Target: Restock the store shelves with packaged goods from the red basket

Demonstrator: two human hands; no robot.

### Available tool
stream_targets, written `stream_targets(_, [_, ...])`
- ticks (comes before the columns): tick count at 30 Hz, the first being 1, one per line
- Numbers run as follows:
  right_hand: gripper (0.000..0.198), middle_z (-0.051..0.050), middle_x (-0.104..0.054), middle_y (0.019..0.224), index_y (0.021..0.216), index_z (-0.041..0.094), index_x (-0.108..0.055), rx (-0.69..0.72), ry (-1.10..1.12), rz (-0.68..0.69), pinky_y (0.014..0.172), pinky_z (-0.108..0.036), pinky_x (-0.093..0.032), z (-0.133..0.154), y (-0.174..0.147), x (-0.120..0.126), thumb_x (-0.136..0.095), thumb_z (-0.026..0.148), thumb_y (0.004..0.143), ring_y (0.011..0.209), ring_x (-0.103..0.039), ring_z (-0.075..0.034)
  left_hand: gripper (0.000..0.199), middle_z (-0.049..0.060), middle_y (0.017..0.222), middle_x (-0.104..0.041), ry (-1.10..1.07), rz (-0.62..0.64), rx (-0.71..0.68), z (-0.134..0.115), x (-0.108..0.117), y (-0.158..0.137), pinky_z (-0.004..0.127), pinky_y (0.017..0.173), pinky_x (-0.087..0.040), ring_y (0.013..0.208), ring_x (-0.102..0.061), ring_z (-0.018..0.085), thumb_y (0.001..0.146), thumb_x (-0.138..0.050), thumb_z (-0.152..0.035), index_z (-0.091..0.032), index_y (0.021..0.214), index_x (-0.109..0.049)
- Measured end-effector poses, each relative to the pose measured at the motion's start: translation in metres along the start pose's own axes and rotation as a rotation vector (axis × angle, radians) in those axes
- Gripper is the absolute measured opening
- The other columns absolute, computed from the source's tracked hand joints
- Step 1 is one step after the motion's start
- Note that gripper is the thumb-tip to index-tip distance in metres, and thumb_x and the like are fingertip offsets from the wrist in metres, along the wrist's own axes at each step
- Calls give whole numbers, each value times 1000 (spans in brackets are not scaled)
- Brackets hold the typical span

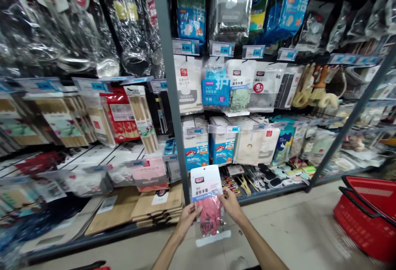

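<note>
A pack of pink household gloves (210, 212) in a clear and white bag is held upright in front of the shelves, its printed header facing me. My left hand (188, 217) pinches the left edge of the bag, thumb on the front. On the opposite side my right hand (230, 202) grips the right edge with thumb and fingers. Straight ahead, a similar pack with green gloves (239, 97) hangs on a hook beside a blue PVC glove pack (215, 86).
Wooden cutting boards (120, 208) lie on the lower left shelf, below bundles of chopsticks (62, 121). A grey shelf post (171, 76) stands between the bays. Red shopping baskets (366, 216) are on the tiled floor (278, 224) at the right.
</note>
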State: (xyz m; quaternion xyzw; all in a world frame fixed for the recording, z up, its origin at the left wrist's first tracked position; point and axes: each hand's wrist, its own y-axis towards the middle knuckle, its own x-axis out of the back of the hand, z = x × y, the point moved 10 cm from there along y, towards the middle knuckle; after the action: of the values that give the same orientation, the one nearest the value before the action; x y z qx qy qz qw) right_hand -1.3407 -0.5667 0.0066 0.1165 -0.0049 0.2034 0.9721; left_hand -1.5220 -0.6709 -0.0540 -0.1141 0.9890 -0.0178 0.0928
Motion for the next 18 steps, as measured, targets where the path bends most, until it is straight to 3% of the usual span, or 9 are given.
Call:
stream_targets(3, [39, -10, -73, 99, 101, 17, -65, 35, -44, -48, 86, -39, -53, 9, -2, 3, -67, 54, 88, 91, -68, -26, 55, 12, 108, -78, 105, 14, -118, -16, -10, -4, 39, 98, -53, 103, -72, 28, 80, -76, -61, -14, 107, -75])
stream_targets(5, [43, -9, -70, 102, 116, 18, -60, 66, -65, -107, 86, -39, -54, 15, -5, 6, -65, 52, 90, 91, -67, -25, 53, 12, 115, -77, 137, -23, -179, -28, -14, -6, 39, 102, -51, 110, -70, 29, 85, -70, -61, -15, 112, -73])
stream_targets(8, [50, -9, -66, 110, 133, 20, -45, 153, -108, -219, 85, -39, -55, 27, -9, 15, -61, 47, 94, 92, -66, -23, 52, 12, 112, -77, 135, -79, -228, -40, -19, -8, 39, 97, -53, 106, -70, 29, 89, -65, -63, -15, 107, -72])
stream_targets(13, [37, -9, -66, 104, 124, 18, -55, 208, -277, -219, 78, -37, -55, 52, -12, 12, -53, 46, 100, 86, -64, -22, 50, 11, 108, -76, 109, -164, -278, -52, -24, -9, 38, 95, -54, 105, -70, 28, 91, -61, -61, -14, 106, -70])
stream_targets(16, [41, -10, -66, 107, 131, 16, -54, 263, -329, -254, 82, -38, -55, 73, -16, 4, -54, 43, 100, 90, -65, -23, 49, 14, 117, -73, 129, -224, -312, -60, -20, -13, 40, 99, -53, 110, -69, 27, 94, -60, -54, -14, 122, -65])
stream_targets(18, [39, -13, -63, 119, 133, 17, -54, 342, -371, -292, 94, -41, -53, 87, -21, -8, -53, 39, 101, 105, -63, -24, 58, 16, 128, -68, 133, -329, -340, -64, -8, -20, 40, 99, -53, 111, -69, 25, 94, -61, -48, -16, 143, -51])
